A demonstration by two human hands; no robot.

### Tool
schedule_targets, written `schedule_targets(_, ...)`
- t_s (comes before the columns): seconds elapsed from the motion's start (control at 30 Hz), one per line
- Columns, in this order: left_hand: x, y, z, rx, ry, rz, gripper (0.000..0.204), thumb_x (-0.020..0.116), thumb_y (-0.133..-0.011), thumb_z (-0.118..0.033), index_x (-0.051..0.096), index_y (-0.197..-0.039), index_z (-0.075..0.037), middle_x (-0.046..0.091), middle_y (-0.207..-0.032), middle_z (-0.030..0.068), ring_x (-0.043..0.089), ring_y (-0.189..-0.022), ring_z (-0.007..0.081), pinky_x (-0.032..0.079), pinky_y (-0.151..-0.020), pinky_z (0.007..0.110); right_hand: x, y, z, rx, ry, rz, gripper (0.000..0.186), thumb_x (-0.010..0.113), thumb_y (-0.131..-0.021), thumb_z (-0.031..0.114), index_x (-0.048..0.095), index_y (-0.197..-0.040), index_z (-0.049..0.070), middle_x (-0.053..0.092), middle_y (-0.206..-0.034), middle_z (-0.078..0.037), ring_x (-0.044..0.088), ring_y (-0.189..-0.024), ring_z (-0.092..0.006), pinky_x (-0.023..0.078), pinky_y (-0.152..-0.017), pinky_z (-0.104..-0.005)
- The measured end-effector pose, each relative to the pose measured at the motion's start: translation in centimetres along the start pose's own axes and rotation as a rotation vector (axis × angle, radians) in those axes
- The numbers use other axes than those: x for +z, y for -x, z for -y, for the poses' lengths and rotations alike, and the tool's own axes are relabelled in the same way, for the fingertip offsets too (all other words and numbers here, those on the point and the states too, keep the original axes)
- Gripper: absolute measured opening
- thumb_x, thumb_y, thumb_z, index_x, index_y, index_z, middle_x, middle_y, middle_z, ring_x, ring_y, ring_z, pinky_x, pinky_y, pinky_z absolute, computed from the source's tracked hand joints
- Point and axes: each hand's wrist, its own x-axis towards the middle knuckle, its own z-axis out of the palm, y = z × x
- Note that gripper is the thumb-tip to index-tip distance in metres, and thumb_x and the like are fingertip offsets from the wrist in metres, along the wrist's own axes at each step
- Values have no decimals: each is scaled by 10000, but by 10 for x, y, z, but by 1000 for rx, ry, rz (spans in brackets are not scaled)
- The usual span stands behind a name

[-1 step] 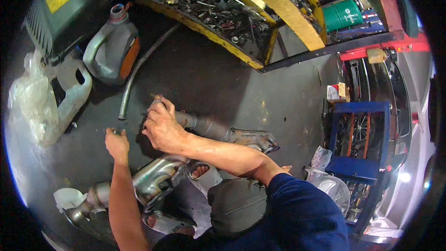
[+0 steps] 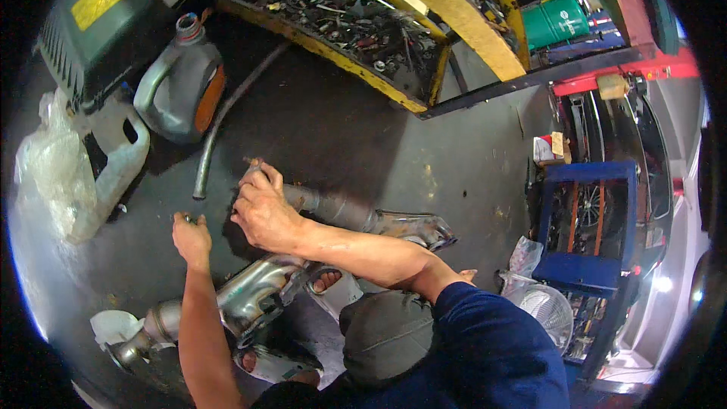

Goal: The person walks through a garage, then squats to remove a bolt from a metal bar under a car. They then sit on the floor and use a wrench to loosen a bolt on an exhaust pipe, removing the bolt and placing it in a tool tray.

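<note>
My right hand (image 2: 265, 210) is closed around the flanged left end of a dull metal exhaust pipe (image 2: 344, 210) lying on the floor. A shiny heat shield (image 2: 413, 229) covers its right end, partly behind my forearm. To the left, my left hand (image 2: 191, 239) is held apart from the pipe, thumb and fingers pinched together. A small dark bit shows at the fingertips, too small to name. Nearer to me lies a second exhaust section (image 2: 261, 288) with a shiny shield and a rounded canister (image 2: 163, 321); my left forearm crosses it.
A bent metal tube (image 2: 219, 125), a grey jug (image 2: 182, 91), a whitish jug (image 2: 113, 155) and clear plastic wrap (image 2: 49, 174) lie on the left. A yellow-edged tray (image 2: 326, 11) of tools stands at the back. A fan (image 2: 541, 314) and blue frame (image 2: 587, 273) stand right. Sandalled feet (image 2: 333, 288) are close.
</note>
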Motion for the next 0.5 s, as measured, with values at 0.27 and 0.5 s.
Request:
schedule_targets(0.27, -30, 4, -39, 50, 133, -12, 308, 779, -877, -226, 642, -981, 30, 683, -862, 174, 650, -783, 332, 506, -751, 431, -11, -2, -7, 5, 35, 7, 195, 779, -770, 158, 680, -846, 9, 591, -997, -151, 518, -1131, -354, 296, -1105, -599)
schedule_targets(0.5, -86, 35, -108, 172, 395, 257, 226, 717, -954, -202, 683, -951, 21, 613, -737, 32, 511, -660, 109, 430, -622, 288, -22, 2, -13, 17, -171, -172, 315, 770, -818, 181, 665, -1065, 15, 609, -1131, -158, 510, -1198, -385, 344, -1126, -550)
